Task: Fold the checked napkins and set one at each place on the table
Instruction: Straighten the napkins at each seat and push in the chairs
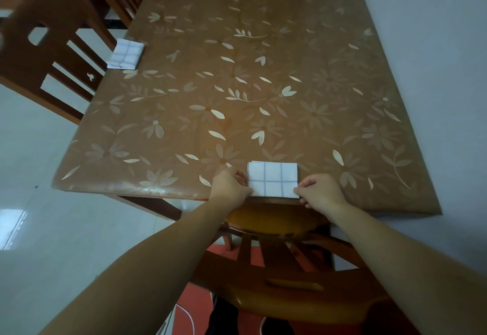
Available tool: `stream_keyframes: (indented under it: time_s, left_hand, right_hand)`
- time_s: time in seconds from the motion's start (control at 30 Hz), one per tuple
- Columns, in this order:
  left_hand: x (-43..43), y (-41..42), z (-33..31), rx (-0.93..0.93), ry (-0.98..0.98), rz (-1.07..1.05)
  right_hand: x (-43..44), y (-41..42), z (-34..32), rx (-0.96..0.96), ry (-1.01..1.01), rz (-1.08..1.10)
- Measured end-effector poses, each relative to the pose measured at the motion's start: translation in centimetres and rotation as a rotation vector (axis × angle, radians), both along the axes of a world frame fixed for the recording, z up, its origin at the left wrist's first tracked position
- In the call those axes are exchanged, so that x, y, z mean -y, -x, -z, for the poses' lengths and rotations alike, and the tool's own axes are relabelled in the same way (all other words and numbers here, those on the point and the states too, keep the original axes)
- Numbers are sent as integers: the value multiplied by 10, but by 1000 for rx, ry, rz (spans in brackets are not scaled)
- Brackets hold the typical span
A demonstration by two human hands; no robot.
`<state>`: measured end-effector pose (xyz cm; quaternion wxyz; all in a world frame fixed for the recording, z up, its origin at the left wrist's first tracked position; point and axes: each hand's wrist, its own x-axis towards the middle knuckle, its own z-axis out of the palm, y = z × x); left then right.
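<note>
Napkin (272,179): I am holding it, a folded white cloth rectangle with thin blue checks, at the table's (263,71) near edge, facing the wooden chair (276,222), to mark that place
Left hand (232,185): I am pinching its left edge
Right hand (320,189): I am pinching its near right corner
Table cover: glossy, flower-patterned

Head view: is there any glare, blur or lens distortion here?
Head view: glare on the floor tiles at the left, a soft sheen along the near edge of the table; the chair at upper left is blurred; the napkin held by the left hand and right hand is sharp; the wide lens splays the table's sides.
</note>
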<state>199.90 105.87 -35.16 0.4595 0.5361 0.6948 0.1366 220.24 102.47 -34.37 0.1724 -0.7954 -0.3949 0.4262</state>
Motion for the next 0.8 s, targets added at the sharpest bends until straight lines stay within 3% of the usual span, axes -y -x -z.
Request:
stream_keyframes:
  time_s: [0.2,0.8]
  left_hand:
    - [5,0,0,-131,-87,166]
    - [5,1,1,-240,-162,285]
  right_hand:
    - [2,-1,3,75,28,-78]
    - [-8,2,5,155,65,-133]
